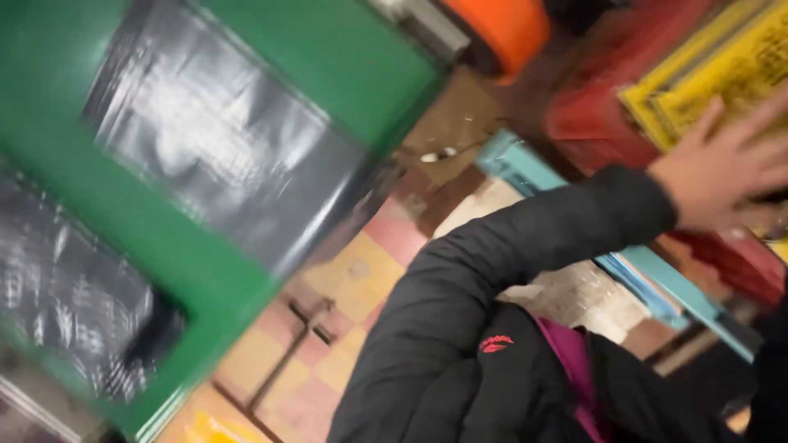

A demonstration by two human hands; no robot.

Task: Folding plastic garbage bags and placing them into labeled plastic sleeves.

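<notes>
One hand (726,168) reaches to the far right, fingers spread and open, lying flat against the yellow crate (722,78), whose long edge slants up to the right; which hand it is I cannot tell. The other hand is out of view; a green door (164,238) fills the left.

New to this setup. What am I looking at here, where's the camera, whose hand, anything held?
This is one picture from a camera worn on a person's head; it is tilted and blurred. No robot is involved, only bare hands. One hand shows, on a black padded jacket sleeve, with its fingers spread flat against a yellow crate that sits over a red crate. It is pressing or touching, with no closed grip, and which hand it is I cannot tell. To the left is a green door frame with dark panels. Below is a checkered pink and yellow floor.
</notes>
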